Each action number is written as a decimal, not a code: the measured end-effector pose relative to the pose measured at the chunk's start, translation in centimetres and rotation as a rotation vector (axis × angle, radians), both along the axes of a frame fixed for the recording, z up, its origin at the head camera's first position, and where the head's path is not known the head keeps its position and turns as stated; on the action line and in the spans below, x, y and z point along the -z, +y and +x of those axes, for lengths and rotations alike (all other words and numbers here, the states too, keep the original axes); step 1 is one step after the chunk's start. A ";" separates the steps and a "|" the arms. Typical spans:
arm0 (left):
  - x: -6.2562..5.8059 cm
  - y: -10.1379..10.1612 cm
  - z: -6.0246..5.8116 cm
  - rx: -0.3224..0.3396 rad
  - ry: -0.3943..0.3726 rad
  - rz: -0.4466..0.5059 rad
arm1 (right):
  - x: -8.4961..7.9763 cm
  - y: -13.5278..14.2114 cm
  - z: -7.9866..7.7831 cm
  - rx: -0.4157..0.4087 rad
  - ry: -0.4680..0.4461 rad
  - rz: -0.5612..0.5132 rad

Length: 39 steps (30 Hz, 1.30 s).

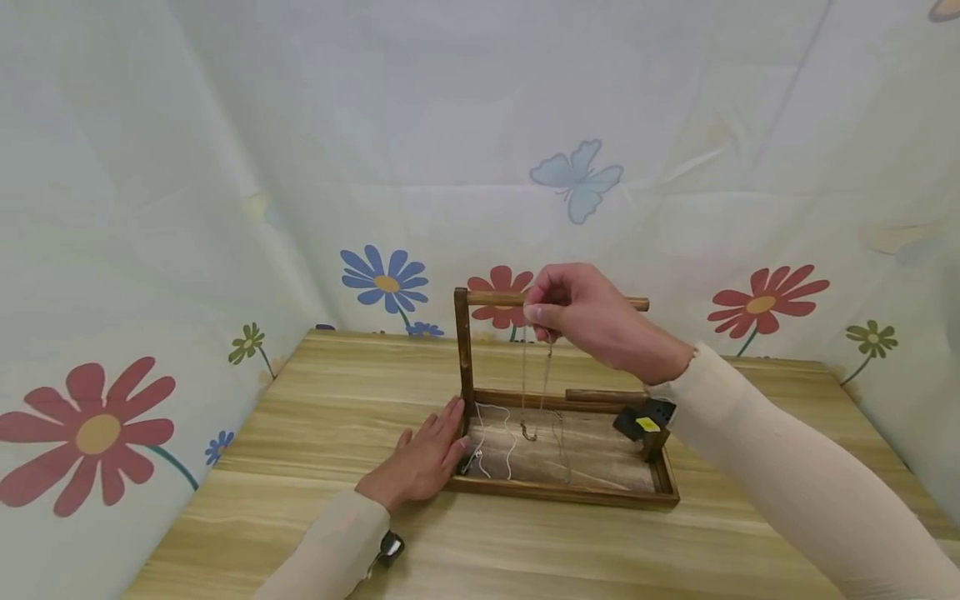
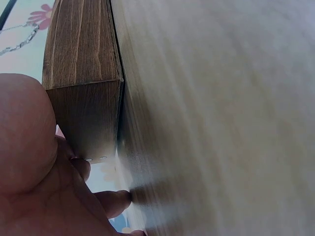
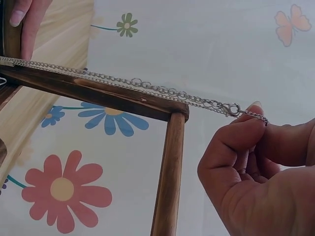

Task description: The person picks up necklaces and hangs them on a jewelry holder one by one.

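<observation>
My right hand point(image 1: 581, 315) is raised in front of the top bar point(image 1: 495, 297) of a wooden jewellery stand, pinching a silver chain necklace point(image 3: 162, 91) between thumb and forefinger near its clasp. The necklace hangs down in a long loop, and its lower end, a small dark curved piece point(image 1: 529, 432), is over the stand's tray point(image 1: 570, 493). My left hand point(image 1: 420, 454) lies against the tray's left end, below the upright post point(image 1: 462, 350), with fingers extended. The left wrist view shows the thumb side close to the wooden corner point(image 2: 83, 54) and fingertips at the tabletop.
Inside the tray several thin chains point(image 1: 510, 442) lie on its floor. A shorter, lower bar point(image 1: 607, 396) sits at the right, beside a black device with a yellow label point(image 1: 647, 423) at my right wrist. A flower-printed cloth point(image 1: 442, 167) hangs behind the wooden table point(image 1: 360, 392).
</observation>
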<state>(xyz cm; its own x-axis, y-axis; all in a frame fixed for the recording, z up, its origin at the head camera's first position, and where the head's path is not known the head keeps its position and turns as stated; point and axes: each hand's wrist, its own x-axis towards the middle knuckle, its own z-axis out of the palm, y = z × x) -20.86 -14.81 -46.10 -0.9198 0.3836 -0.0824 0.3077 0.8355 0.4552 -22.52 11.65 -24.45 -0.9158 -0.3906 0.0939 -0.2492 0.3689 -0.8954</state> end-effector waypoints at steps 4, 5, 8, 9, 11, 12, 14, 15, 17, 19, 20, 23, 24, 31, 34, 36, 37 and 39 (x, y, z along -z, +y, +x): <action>0.0 0.0 0.0 -0.001 -0.002 -0.001 | 0.0 -0.3 -0.2 -0.008 0.013 0.012; 0.0 0.0 0.0 -0.001 -0.002 -0.001 | -0.1 -0.4 -0.2 -0.009 0.015 0.016; 0.0 0.1 -0.1 0.000 0.000 0.000 | -0.1 -0.5 -0.3 -0.014 0.018 0.014; 0.0 0.1 -0.1 0.001 0.001 0.000 | -0.1 -0.5 -0.4 -0.018 0.023 0.012; 0.0 0.1 -0.1 0.000 0.002 0.000 | -0.2 -0.6 -0.5 -0.020 0.030 0.009; 0.0 0.1 -0.1 -0.001 0.001 0.000 | -0.2 -0.7 -0.5 -0.021 0.027 0.004; 0.1 0.1 -0.1 -0.003 -0.001 0.000 | -0.3 -0.7 -0.6 -0.017 0.028 0.001; 0.1 0.1 -0.1 -0.003 -0.001 0.001 | -0.3 -0.8 -0.7 -0.017 0.028 0.000; 0.2 0.0 -0.1 -0.005 -0.002 0.002 | -0.3 -0.8 -0.9 -0.010 0.028 -0.002; 0.2 0.0 -0.2 -0.005 0.000 0.001 | -0.4 -0.8 -1.0 -0.003 0.032 0.001; 0.2 0.0 -0.2 -0.005 0.001 0.000 | -0.4 -0.8 -1.1 -0.002 0.033 0.000; 0.2 0.0 -0.2 -0.006 0.002 -0.002 | -0.4 -0.9 -1.3 0.004 0.030 -0.002; 0.2 0.0 -0.2 -0.006 0.002 -0.002 | -0.4 -0.9 -1.4 0.005 0.031 -0.002; 0.3 0.0 0.0 -0.009 0.003 0.001 | -0.5 -1.0 -1.7 0.025 0.051 0.007; 0.2 -0.1 0.0 -0.007 0.004 0.003 | -0.6 -0.9 -1.9 0.042 0.056 0.003; 0.1 0.0 0.0 -0.005 0.005 0.001 | -0.6 -0.9 -2.1 0.054 0.057 0.004; 0.1 0.0 0.0 -0.005 0.004 0.002 | -0.6 -0.8 -2.1 0.059 0.059 0.005; 0.1 0.0 0.0 -0.004 0.003 0.003 | -0.6 -0.7 -2.2 0.062 0.056 -0.001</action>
<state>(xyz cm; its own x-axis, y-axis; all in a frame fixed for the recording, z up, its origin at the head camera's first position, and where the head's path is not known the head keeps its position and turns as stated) -20.85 -14.83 -46.19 -0.9217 0.3798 -0.0787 0.3054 0.8357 0.4565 -24.73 10.92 -23.84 -0.9315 -0.3334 0.1458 -0.2753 0.3840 -0.8813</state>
